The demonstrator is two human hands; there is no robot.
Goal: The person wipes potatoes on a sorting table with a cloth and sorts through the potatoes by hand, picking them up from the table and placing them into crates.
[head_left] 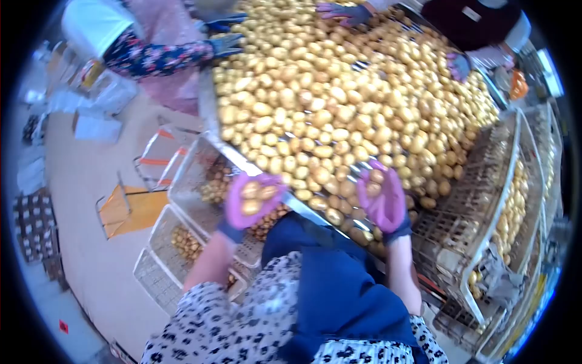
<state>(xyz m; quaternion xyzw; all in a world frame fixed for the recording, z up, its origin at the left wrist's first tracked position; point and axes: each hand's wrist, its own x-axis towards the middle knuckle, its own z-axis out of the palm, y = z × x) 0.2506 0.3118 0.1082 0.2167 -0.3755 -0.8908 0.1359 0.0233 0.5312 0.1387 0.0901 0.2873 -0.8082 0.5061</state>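
Observation:
A large heap of small, yellow, potato-like potatoes [327, 91] covers the metal-edged table [242, 161] before me. My left hand [251, 197], in a pink glove with a dark cuff, is cupped around several potatoes [250, 207] just beyond the table's near edge, above a crate. At the near side of the heap, my right hand [388, 203] wears a matching glove. Its fingers curl around a couple of potatoes [374, 182], with loose ones lying beside it.
Below my left hand stand plastic crates [185, 182] with potatoes in them. Stacked crates [467, 224] rise at my right. Two co-workers' gloved hands [227, 45] [345, 12] reach over the far heap. An orange-seated folding stool [130, 206] stands on the floor at left.

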